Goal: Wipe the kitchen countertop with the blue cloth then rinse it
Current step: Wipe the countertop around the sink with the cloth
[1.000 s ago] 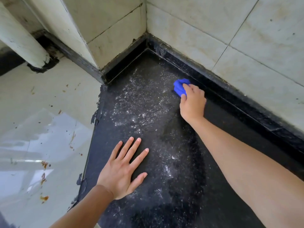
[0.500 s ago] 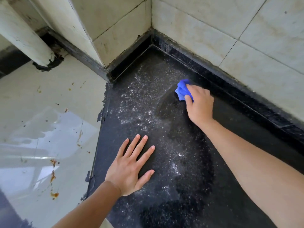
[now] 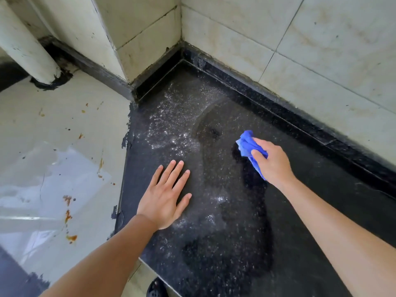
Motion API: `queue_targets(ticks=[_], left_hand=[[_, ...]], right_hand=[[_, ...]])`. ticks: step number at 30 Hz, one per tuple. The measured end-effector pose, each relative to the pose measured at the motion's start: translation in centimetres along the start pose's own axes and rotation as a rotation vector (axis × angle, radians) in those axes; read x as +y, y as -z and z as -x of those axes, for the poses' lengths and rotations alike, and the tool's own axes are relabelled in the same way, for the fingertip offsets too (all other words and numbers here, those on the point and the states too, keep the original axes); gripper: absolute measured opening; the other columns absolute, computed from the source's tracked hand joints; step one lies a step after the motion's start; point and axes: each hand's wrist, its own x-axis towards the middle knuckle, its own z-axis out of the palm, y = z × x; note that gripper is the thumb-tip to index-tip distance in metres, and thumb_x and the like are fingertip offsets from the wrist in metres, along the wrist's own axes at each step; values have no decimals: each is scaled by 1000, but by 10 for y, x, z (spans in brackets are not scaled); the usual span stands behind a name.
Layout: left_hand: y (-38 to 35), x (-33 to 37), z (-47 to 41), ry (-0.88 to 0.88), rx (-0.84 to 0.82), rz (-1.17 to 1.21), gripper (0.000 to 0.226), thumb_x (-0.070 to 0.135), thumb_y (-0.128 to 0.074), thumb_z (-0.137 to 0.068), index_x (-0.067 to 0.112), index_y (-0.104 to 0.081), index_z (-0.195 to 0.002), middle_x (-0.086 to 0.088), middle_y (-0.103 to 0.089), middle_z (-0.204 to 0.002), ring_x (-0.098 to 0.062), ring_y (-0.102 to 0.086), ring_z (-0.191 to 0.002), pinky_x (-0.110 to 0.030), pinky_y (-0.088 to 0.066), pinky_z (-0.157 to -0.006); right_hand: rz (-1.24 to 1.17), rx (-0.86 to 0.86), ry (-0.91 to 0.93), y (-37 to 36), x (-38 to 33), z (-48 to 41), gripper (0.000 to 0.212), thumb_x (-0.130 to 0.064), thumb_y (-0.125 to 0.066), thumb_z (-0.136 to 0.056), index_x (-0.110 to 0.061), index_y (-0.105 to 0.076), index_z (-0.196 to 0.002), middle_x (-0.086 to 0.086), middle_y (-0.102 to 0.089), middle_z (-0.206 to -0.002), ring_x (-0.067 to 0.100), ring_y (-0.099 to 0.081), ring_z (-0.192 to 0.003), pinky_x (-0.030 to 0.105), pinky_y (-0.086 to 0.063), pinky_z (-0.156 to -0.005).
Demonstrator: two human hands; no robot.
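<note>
A black speckled countertop (image 3: pixel 310 221) fills the middle and right of the head view, wet and glinting toward its far left corner. My right hand (image 3: pixel 273 162) grips a bunched blue cloth (image 3: pixel 246 144) and holds it against the counter, a short way in from the back wall's black upstand. Most of the cloth shows at my fingertips; a strip of it pokes out under my palm. My left hand (image 3: pixel 165 196) lies flat on the counter near its left edge, fingers straight and spread.
Pale tiled walls (image 3: pixel 278 39) meet in a corner behind the counter, edged by a black upstand (image 3: pixel 300 116). Left of the counter lies a stained pale floor (image 3: pixel 53 168) with a white pipe (image 3: pixel 23 43). A dark sandal (image 3: pixel 156 289) shows below the front edge.
My right hand has drawn the blue cloth back from the far wall toward me, leaving a darker wiped patch. The left hand has stayed flat on the counter.
</note>
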Motion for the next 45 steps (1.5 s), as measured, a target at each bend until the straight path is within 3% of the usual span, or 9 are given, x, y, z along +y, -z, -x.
queue_targets(ticks=[4, 13, 17, 21, 27, 30, 37, 40, 45], left_hand=[[-3, -1, 3, -5, 35, 29, 54, 42, -29, -100, 12, -46, -143, -13, -35, -154, -30, -28, -144, -46, -17, -117], [14, -33, 85, -30, 70, 84, 49, 39, -33, -99, 10, -59, -130, -16, -48, -144, -32, -38, -138, -44, -27, -115], [7, -54, 118, -60, 70, 60, 52, 40, -33, -100, 8, -56, -134, -17, -43, -147, -31, -33, -141, -41, -23, -116], [-1, -63, 124, -85, 68, 93, 53, 40, -33, -100, 8, -51, -138, -17, -39, -150, -32, -30, -142, -44, -24, -116], [2, -65, 124, -77, 48, 120, 51, 38, -32, -100, 8, -53, -136, -17, -41, -148, -32, -31, -141, -43, -25, -115], [2, -64, 124, -80, 46, 108, 51, 37, -31, -100, 9, -53, -136, -18, -41, -148, -32, -31, -141, -43, -24, -115], [1, -65, 125, -94, 64, 73, 51, 37, -31, -100, 10, -51, -138, -18, -40, -149, -34, -32, -142, -45, -24, -115], [1, -65, 124, -95, 58, 64, 51, 38, -30, -100, 10, -50, -138, -18, -40, -149, -33, -32, -142, -44, -23, -115], [4, -66, 124, -80, 22, 67, 54, 39, -30, -99, 7, -53, -136, -17, -42, -149, -32, -33, -141, -42, -22, -115]], right_hand=[[305, 205, 120, -61, -3, 67, 41, -24, -45, -88, -17, -57, -126, 1, -56, -133, 32, -51, -105, 42, -43, -85], [-115, -178, 213, -75, -42, 207, 40, -11, -54, -88, -24, -61, -125, -19, -60, -117, 6, -49, -109, 17, -37, -97], [-51, 256, -217, -41, -7, 201, 35, -6, -54, -91, -8, -60, -125, 2, -64, -115, 24, -54, -108, 22, -37, -91], [195, 348, -129, -101, -17, 267, 42, -20, -41, -94, -3, -55, -129, 12, -56, -131, 33, -50, -105, 36, -37, -94], [-76, -23, 141, -163, -102, 310, 41, -20, -45, -90, -22, -57, -129, -20, -50, -134, 10, -45, -110, 21, -36, -99], [-286, -216, 33, -125, -98, 272, 39, -23, -52, -84, -32, -64, -120, -22, -61, -117, 4, -56, -106, 26, -44, -97], [197, 348, -295, -95, -50, 139, 41, -10, -54, -89, -11, -55, -129, 10, -59, -128, 39, -50, -112, 46, -43, -88], [350, 262, 12, -140, -74, 182, 44, -17, -51, -89, -16, -51, -133, 2, -51, -138, 31, -47, -110, 44, -43, -84], [67, -206, 264, -131, -86, 246, 41, -19, -48, -89, -23, -59, -128, -21, -52, -132, 8, -46, -115, 29, -42, -97]])
